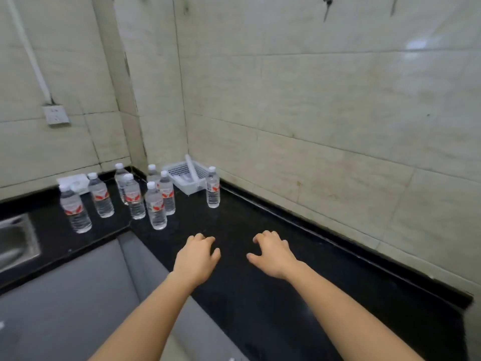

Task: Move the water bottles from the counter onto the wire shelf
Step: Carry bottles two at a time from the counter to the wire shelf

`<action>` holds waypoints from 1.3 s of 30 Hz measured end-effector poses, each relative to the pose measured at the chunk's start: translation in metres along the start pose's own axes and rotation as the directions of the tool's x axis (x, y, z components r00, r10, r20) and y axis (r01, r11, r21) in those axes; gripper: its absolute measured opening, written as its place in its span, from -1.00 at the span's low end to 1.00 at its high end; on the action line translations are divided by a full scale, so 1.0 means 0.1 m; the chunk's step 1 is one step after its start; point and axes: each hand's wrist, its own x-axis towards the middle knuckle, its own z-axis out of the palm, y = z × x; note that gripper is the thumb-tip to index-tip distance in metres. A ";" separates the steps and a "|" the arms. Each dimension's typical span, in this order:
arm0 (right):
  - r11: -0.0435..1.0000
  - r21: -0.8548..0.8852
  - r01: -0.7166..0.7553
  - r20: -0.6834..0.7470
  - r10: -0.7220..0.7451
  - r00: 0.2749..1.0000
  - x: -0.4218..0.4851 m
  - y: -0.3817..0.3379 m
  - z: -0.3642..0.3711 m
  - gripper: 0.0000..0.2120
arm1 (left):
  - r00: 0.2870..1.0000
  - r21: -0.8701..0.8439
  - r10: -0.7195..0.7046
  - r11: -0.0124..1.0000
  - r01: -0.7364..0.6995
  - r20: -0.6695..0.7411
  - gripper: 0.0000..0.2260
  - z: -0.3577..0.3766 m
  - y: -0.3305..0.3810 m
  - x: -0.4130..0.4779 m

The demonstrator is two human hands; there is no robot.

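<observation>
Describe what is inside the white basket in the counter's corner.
A long white piece leans inside the white basket, sticking above its rim; a pale item lies on its floor, unclear. A water bottle hides its right corner.

In wall corner: white plastic basket (175,170). Steel sink (14,239) far left of basket. Wall socket (56,115) above-left of basket.

Looks like a small, plain kitchen; a black stone counter (260,295) wraps round the corner in an L, with a stainless steel sink (15,238) set into it on the left; the walls (325,100) are big pale glossy tiles, a bit grimy at the seams; there's a white socket (56,115) above the worktop, a white plastic basket (179,173) tucked in the corner, and dark hooks (327,6) up high.
</observation>
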 end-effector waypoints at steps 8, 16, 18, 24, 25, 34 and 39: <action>0.992 -0.002 0.128 0.106 -0.127 0.986 1.00 -1.02 0.48 -0.49 | 0.980 -0.025 -0.198 0.980 0.197 -0.026 -0.63 -0.11 -1.29 0.40; 0.985 0.013 0.173 0.146 -0.173 0.974 2.46 -1.55 0.96 -0.49 | 0.969 -0.063 -0.242 0.969 0.239 -0.043 -0.66 -0.08 -2.27 1.47; 0.986 0.018 0.168 0.156 -0.169 0.973 2.85 -1.64 1.03 -0.49 | 0.969 -0.066 -0.244 0.968 0.241 -0.044 -0.66 -0.10 -2.46 1.80; 0.993 0.053 0.108 0.144 -0.114 0.983 3.84 -1.85 1.19 -0.49 | 0.961 -0.141 -0.263 0.958 0.249 -0.088 -0.66 -0.06 -2.90 2.56; 0.993 0.065 0.096 0.143 -0.105 0.984 3.96 -1.87 1.22 -0.50 | 0.961 -0.150 -0.262 0.957 0.246 -0.090 -0.63 -0.04 -2.94 2.65; 0.995 0.082 0.060 0.049 -0.065 0.997 4.91 -2.14 1.37 -0.45 | 0.984 -0.156 -0.163 0.976 0.150 -0.072 -0.50 0.01 -3.07 3.36; 0.988 0.012 0.154 -0.004 -0.154 0.988 5.32 -2.32 1.38 -0.41 | 0.996 -0.084 -0.079 0.994 0.074 -0.048 -0.58 0.02 -3.14 3.52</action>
